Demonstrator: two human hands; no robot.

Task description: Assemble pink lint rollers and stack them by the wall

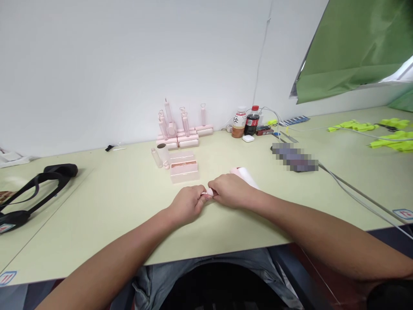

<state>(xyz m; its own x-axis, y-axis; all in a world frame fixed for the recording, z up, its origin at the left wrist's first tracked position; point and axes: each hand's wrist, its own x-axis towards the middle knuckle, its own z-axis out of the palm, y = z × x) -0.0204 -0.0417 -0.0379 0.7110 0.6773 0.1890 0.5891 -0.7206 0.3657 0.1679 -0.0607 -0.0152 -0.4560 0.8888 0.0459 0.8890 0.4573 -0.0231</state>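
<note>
Both hands meet low over the middle of the table (129, 206). Fingers of my left hand (189, 203) are closed on one end of a small pale pink piece (209, 192). My right hand (229, 190) grips the other end of it. Most of the piece is hidden by the fingers. Just behind my right hand lies a pink and white roll-shaped item (245, 176), partly covered. An open clear pink case (184, 171) lies behind my left hand. Beside the case are a pale cylinder (163, 152) and a small pink tube (156, 158).
Pink boxes (188, 141) with upright pink tubes (185, 123) stand by the wall. Right of them are a white-capped bottle (239, 123) and a cola bottle (252, 121). A blurred dark device (294, 158), cables and yellow items (393, 141) lie right; a black headset (38, 193) lies left.
</note>
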